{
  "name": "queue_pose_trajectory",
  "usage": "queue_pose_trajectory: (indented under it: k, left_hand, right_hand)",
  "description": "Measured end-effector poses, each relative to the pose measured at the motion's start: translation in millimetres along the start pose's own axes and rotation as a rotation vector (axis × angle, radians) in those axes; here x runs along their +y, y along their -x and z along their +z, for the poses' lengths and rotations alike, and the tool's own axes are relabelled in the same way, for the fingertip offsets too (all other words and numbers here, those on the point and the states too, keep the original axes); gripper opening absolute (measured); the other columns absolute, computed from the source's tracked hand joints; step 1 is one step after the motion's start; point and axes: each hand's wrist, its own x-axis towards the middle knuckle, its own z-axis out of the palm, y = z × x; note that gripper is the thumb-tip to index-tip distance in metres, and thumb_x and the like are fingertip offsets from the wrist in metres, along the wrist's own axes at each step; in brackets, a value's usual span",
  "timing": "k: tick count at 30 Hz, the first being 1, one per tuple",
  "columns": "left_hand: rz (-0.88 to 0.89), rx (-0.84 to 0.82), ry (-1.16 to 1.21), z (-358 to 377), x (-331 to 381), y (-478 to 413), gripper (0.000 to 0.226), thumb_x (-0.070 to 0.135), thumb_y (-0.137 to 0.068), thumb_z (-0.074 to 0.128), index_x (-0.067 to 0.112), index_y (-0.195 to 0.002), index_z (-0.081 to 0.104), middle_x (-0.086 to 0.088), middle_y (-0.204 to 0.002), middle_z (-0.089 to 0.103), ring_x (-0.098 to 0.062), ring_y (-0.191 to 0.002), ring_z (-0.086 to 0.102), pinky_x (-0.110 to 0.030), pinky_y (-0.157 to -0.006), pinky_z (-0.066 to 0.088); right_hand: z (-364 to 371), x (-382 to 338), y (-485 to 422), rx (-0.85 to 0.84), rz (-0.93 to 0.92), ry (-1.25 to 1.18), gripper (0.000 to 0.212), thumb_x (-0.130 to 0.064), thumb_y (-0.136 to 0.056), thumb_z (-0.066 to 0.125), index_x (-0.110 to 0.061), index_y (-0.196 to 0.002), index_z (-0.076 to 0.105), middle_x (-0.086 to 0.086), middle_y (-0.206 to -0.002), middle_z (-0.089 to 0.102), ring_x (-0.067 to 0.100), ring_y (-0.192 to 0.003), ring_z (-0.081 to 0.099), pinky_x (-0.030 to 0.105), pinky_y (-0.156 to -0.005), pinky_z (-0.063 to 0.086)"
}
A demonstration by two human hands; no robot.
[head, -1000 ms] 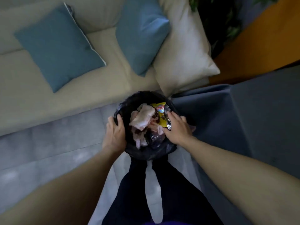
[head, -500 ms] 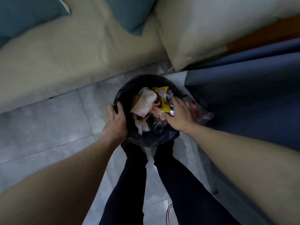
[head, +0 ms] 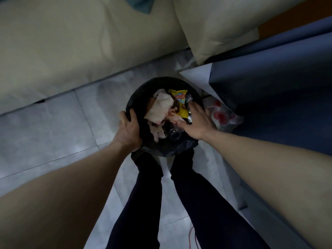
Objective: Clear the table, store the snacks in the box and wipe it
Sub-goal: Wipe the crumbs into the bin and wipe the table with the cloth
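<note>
A: Where does the rubbish sit?

B: In a round bin with a black liner (head: 143, 88) that stands on the grey tiled floor (head: 45, 132), just beyond the person's feet. A yellow snack wrapper (head: 180, 105) lies at its far right, touching a crumpled pale tissue (head: 161, 108) in the middle. Something clear and shiny (head: 173, 133), perhaps a bottle, shows at the near side.

A: And the hands?

B: The left hand (head: 128, 130) grasps the bin's near-left rim, fingers curled over the edge. The right hand (head: 197, 121) lies palm down on the right rim, fingers stretched and loose, thumb pointing left across the contents. It clasps nothing.

A: What stands round the bin?

B: To the right, a blue cloth (head: 278, 78) hangs down, one corner turned back to show its white underside. Between that cloth and the bin sits a clear plastic bag with red print (head: 222, 116), just beside the right hand. Far and left runs a cream sofa (head: 71, 42), with a cream cushion (head: 224, 24) at its right end and a teal cushion's corner (head: 142, 3) at the far edge.

A: Anything nearer?

B: The person's legs in dark trousers (head: 143, 203), and a thin red cord (head: 193, 236) on the floor between them.
</note>
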Motion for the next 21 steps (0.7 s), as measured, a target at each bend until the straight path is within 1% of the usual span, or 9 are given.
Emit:
queue_pose_trajectory:
  k: [2,4,5,7,9,12,14,17,21]
  left_hand:
    - [-0.033,-0.058,-0.02,-10,7,4,0.11,0.006,-0.08,0.073,0.011,-0.155,-0.007,-0.019,-0.143,0.009,-0.045,-0.122,0.042,-0.043,-0.105,0.046]
    - [-0.054,-0.086,-0.045,-23,15,9,0.106,0.008,-0.081,0.072,0.012,-0.155,-0.004,-0.02,-0.146,0.007,-0.044,-0.121,0.046,-0.041,-0.104,0.047]
    - [-0.054,-0.092,-0.054,-32,21,12,0.103,0.009,-0.082,0.07,0.012,-0.155,-0.002,-0.02,-0.147,0.008,-0.044,-0.121,0.047,-0.04,-0.102,0.048]
    - [-0.032,-0.084,-0.054,-53,35,21,0.097,0.01,-0.083,0.067,0.011,-0.155,0.003,-0.019,-0.148,0.011,-0.043,-0.121,0.049,-0.038,-0.1,0.049]
    - [-0.005,-0.054,-0.042,-77,49,33,0.086,0.009,-0.084,0.063,0.012,-0.153,0.011,-0.016,-0.148,0.014,-0.044,-0.119,0.051,-0.041,-0.096,0.051]
    - [0.019,-0.003,-0.043,-115,71,60,0.072,0.012,-0.086,0.059,0.013,-0.148,0.021,-0.014,-0.151,0.015,-0.044,-0.117,0.055,-0.042,-0.094,0.05]
    - [0.025,0.028,-0.07,-139,85,83,0.074,0.016,-0.089,0.057,0.013,-0.151,0.018,-0.015,-0.154,0.012,-0.043,-0.125,0.051,-0.043,-0.098,0.047]
    - [0.033,0.066,-0.097,-174,106,124,0.081,0.022,-0.093,0.054,0.011,-0.157,0.007,-0.012,-0.16,0.005,-0.038,-0.14,0.036,-0.044,-0.109,0.041]
    - [0.054,0.13,-0.116,-220,136,186,0.078,0.025,-0.096,0.049,0.01,-0.158,0.004,-0.011,-0.162,0.003,-0.034,-0.146,0.027,-0.042,-0.114,0.034]
  right_hand:
    - [-5,-5,4,-0.036,-0.006,-0.028,0.093,-0.067,-0.084,0.052,-0.03,-0.158,0.011,-0.005,-0.164,0.015,0.032,-0.15,0.012,0.045,-0.121,0.019]
    - [-12,-10,8,-0.051,0.007,-0.061,0.098,-0.077,-0.075,0.041,-0.032,-0.157,0.013,-0.004,-0.164,0.018,0.034,-0.15,0.014,0.048,-0.121,0.019]
    - [-18,-14,12,-0.053,0.011,-0.076,0.099,-0.079,-0.072,0.038,-0.033,-0.156,0.014,-0.003,-0.164,0.018,0.034,-0.15,0.014,0.049,-0.12,0.019]
    - [-35,-24,24,-0.053,-0.001,-0.1,0.092,-0.073,-0.081,0.043,-0.031,-0.157,0.014,0.0,-0.165,0.015,0.034,-0.15,0.011,0.05,-0.121,0.018]
    - [-56,-34,40,-0.047,-0.022,-0.096,0.081,-0.061,-0.092,0.048,-0.026,-0.158,0.015,0.003,-0.166,0.01,0.034,-0.151,0.005,0.044,-0.123,0.012]
    - [-89,-52,68,-0.013,-0.067,-0.062,0.075,-0.054,-0.096,0.05,-0.022,-0.157,0.02,0.006,-0.166,0.01,0.033,-0.152,0.004,0.039,-0.122,0.008]
    - [-113,-64,89,0.015,-0.1,-0.027,0.076,-0.058,-0.095,0.048,-0.022,-0.157,0.022,0.003,-0.166,0.011,0.03,-0.152,0.006,0.04,-0.123,0.01]
    - [-152,-79,124,0.054,-0.139,0.04,0.076,-0.066,-0.094,0.04,-0.027,-0.157,0.022,-0.004,-0.166,0.012,0.026,-0.152,0.008,0.047,-0.12,0.016]
    - [-207,-100,180,0.084,-0.21,0.065,0.076,-0.068,-0.094,0.034,-0.029,-0.157,0.018,-0.006,-0.166,0.008,0.023,-0.153,0.004,0.053,-0.12,0.013]
